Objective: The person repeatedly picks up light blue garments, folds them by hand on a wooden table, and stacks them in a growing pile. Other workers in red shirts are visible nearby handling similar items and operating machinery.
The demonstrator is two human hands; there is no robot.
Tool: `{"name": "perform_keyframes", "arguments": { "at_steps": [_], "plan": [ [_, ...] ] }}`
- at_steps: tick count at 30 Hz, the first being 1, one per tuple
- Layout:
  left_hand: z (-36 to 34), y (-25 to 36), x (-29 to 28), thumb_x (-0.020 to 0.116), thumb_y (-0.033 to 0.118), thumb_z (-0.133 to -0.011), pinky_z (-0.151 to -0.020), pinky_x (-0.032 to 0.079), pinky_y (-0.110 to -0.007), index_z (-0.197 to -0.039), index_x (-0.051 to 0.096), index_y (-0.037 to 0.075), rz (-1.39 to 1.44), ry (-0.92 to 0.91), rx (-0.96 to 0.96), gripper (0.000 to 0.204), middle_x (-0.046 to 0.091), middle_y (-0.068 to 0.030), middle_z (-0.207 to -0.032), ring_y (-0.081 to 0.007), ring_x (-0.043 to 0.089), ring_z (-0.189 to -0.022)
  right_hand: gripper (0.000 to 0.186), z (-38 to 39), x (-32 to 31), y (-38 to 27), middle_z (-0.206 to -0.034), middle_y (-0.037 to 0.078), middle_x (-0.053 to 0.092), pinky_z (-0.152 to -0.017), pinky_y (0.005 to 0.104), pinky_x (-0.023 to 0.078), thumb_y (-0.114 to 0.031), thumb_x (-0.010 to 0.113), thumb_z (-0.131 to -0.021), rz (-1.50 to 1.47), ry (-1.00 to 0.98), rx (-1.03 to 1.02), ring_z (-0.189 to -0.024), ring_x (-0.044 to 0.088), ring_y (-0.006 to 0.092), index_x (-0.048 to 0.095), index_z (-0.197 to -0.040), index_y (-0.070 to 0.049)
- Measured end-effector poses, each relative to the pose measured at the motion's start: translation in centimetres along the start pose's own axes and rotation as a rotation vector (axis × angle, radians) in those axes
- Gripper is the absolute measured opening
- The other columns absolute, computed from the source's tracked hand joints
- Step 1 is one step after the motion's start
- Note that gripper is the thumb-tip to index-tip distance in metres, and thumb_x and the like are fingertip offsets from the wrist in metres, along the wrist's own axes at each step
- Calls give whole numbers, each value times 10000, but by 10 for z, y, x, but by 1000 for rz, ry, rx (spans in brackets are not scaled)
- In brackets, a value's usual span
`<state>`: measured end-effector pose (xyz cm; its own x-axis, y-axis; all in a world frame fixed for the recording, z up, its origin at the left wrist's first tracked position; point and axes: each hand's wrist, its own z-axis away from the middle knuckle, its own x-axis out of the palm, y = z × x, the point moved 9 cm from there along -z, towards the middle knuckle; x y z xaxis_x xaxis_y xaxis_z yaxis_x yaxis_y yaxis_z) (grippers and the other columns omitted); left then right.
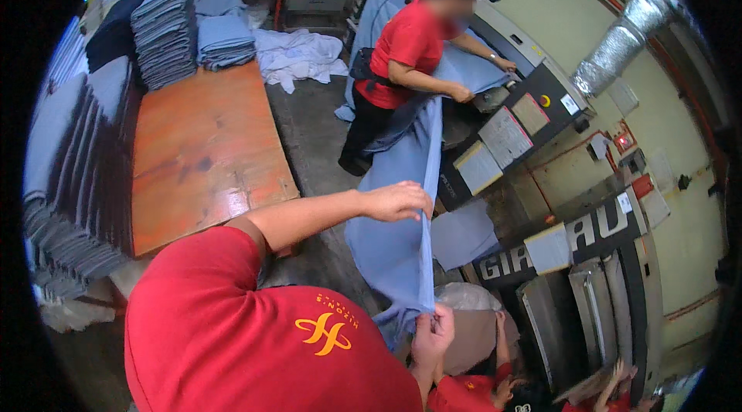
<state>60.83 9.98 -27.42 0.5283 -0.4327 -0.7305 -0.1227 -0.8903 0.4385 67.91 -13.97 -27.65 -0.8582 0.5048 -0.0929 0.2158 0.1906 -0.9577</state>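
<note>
A long light-blue sheet (pixel 390 246) hangs in front of me. One edge of it is pulled into a straight, narrow fold. My left hand (pixel 396 202) reaches out with its fingers closed over that edge. Lower down, my right hand (pixel 433 332) pinches the same edge, with some cloth bunched beside it. Beyond my hands, the blue fabric runs on to a co-worker in a red shirt (pixel 406 45), whose two hands hold cloth at the front of a dark-panelled machine (pixel 525 114).
To the left, a wooden tabletop (pixel 205 149) stands among tall stacks of folded blue-grey cloth (pixel 164 33). White cloth (pixel 297 55) lies heaped past it. At the lower right, other people in red (pixel 468 394) work by a second machine (pixel 556 250). A silver duct (pixel 622 45) hangs above.
</note>
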Motion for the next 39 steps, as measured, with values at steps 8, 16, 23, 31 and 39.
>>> {"name": "perform_keyframes", "arguments": {
  "at_steps": [8, 16, 23, 31, 39],
  "plan": [
    [-43, -56, 25, 599, 259, -879, -1009, 316, -423, -969, 642, 152, -31, -99, 77, 147, 622, -28, -975, -216, 555, -1036, 108, 43, -36, -2, -877, 24, 600, -691, 208, 421, -29, 586, -902, -148, 157, 75, -771, 535, 64, 560, -1002, 2],
    [-44, -146, 58, 615, 281, -843, -834, 451, -447, -886, 673, 111, -190, -230, -214, 185, 666, -107, -878, -310, 615, -920, 133, 70, -47, 35, -773, 26, 616, -650, 233, 449, -55, 613, -888, 211, 356, 238, -686, 544, 88, 618, -1016, -23],
    [-41, -124, 133, 647, 273, -814, -771, 477, -464, -914, 676, 106, -121, -378, -168, 197, 666, -147, -865, -347, 623, -878, 169, 99, -56, 29, -880, 157, 669, -721, 355, 510, -131, 662, -834, 750, 451, 209, -806, 661, 309, 664, -982, -49],
    [-29, -45, 147, 619, 183, -820, -801, 449, -431, -914, 666, 108, -104, -451, 32, 129, 660, -110, -907, -305, 608, -921, 143, 85, -38, 35, -920, 132, 675, -711, 417, 503, -186, 612, -876, 749, 361, 188, -824, 643, 343, 657, -984, -102],
    [26, 32, 163, 637, 148, -763, -798, 441, -421, -934, 656, 92, -95, -621, 216, 181, 657, -101, -901, -285, 618, -923, 197, 61, -20, 60, -833, 168, 657, -679, 371, 497, -165, 660, -847, 692, 258, 174, -746, 641, 320, 644, -1017, -67]
  ]
}}
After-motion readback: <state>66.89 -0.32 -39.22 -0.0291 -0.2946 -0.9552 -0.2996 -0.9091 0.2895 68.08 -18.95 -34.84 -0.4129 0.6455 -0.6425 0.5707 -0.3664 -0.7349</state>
